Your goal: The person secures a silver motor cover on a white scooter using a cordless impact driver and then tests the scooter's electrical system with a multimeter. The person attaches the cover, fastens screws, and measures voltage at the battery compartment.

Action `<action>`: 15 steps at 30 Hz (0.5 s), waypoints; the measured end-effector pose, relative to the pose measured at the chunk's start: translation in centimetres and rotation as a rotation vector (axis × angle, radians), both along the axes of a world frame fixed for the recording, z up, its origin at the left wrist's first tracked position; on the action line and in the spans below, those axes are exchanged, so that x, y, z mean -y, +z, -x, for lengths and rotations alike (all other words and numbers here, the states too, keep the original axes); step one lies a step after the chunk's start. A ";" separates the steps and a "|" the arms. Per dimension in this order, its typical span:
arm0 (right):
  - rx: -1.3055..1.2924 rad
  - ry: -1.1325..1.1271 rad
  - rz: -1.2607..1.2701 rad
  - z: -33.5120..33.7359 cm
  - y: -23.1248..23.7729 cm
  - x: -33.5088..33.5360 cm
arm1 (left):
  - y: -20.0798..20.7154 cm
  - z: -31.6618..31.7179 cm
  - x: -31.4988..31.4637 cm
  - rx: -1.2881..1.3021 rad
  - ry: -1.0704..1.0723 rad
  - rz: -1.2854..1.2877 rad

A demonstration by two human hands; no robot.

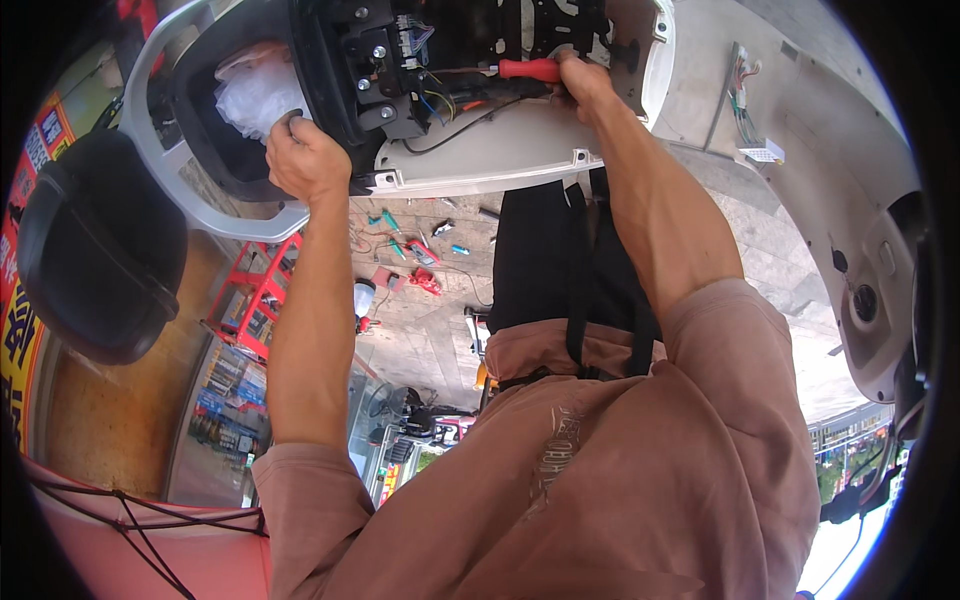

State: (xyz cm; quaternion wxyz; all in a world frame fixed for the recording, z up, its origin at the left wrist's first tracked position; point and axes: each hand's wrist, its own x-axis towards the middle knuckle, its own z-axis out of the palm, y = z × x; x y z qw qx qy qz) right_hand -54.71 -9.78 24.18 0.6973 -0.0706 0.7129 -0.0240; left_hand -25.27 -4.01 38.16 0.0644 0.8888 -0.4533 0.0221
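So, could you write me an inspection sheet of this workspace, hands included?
Surface: grey paved ground, seen below the opened scooter body.
Job's things: red-handled screwdriver; scooter body with black compartment containing a crumpled translucent plastic bag.
Clutter: small tools, green-handled screwdriver and red handheld device scattered on the ground.
Hands: left hand, fingers beside the bag, grip unclear; right hand, fingers closed on the red screwdriver handle.
Cables: exposed coloured wires inside the body; white connector with wires at right.
Surroundings: red rack at left.

The right fingers (570,72) grip a red-handled screwdriver (528,69).
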 end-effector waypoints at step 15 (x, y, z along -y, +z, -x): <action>-0.457 0.954 0.634 -0.4 -0.7 1.1 | 0.0 0.1 0.0 0.005 0.002 -0.015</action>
